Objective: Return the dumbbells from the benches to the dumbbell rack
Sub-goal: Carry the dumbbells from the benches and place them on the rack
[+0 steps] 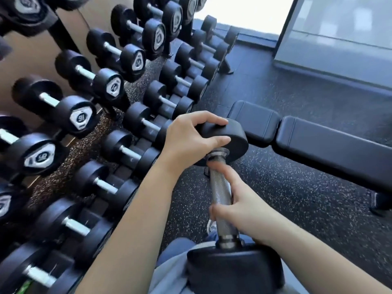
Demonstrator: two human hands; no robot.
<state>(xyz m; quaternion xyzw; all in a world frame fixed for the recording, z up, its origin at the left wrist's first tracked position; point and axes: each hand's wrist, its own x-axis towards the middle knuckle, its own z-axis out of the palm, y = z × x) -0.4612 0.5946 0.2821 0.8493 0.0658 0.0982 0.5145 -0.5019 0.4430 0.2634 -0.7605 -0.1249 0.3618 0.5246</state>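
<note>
Gym floor (286,187) by rack (118,107), dumbbell (221,187) upright, left hand (191,141) clamped on top head, right hand (237,200) closed round handle.

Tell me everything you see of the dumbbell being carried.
The dumbbell has two round black, rubbery-looking heads and a knurled silver metal handle. It is held nearly on end, off the bench and not yet racked. The left hand clasps the far head's rim; the right hand wraps the handle. The near head sits close to the body.
</note>
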